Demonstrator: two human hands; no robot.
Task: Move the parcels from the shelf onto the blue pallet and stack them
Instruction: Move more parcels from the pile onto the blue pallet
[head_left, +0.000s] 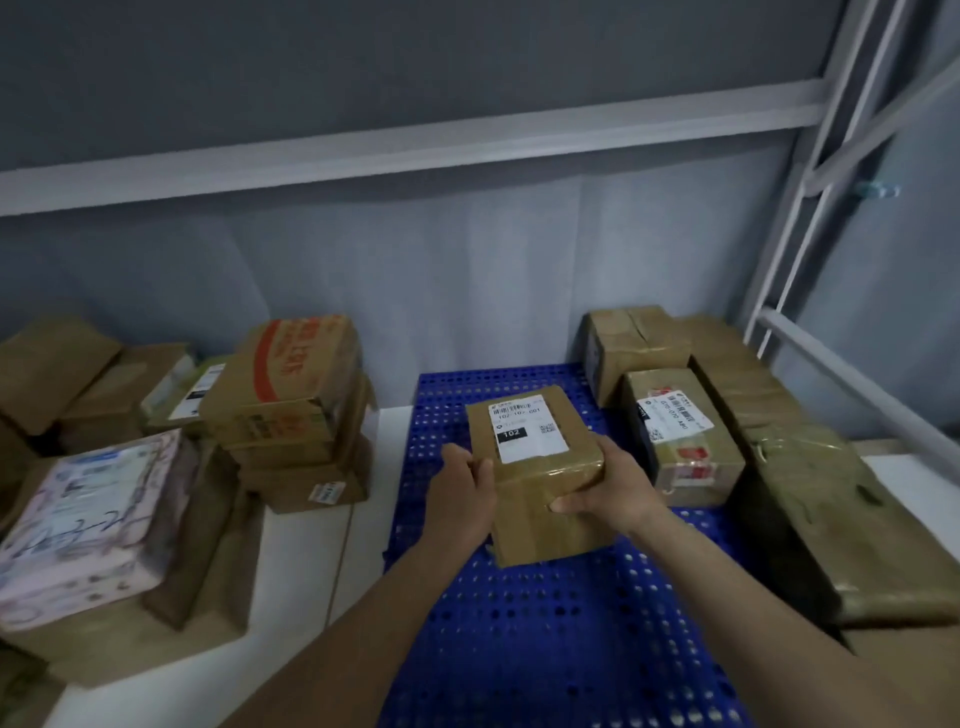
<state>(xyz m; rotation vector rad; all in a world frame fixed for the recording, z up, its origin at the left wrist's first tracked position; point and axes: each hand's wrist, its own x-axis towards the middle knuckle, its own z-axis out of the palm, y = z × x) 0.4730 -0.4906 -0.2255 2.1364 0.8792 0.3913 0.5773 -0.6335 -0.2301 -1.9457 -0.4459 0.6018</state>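
A blue pallet (561, 639) is laid on a white floor (358, 525). Along its right side, brown parcels (680, 441) are set in a row, touching one another. To its left, on the floor, more parcels (291, 410) are stacked beside a pink package (88, 514).

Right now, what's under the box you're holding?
Under the held box, gripped by the left hand and right hand, is the blue pallet. The spot directly beneath is covered, so I can't see it.
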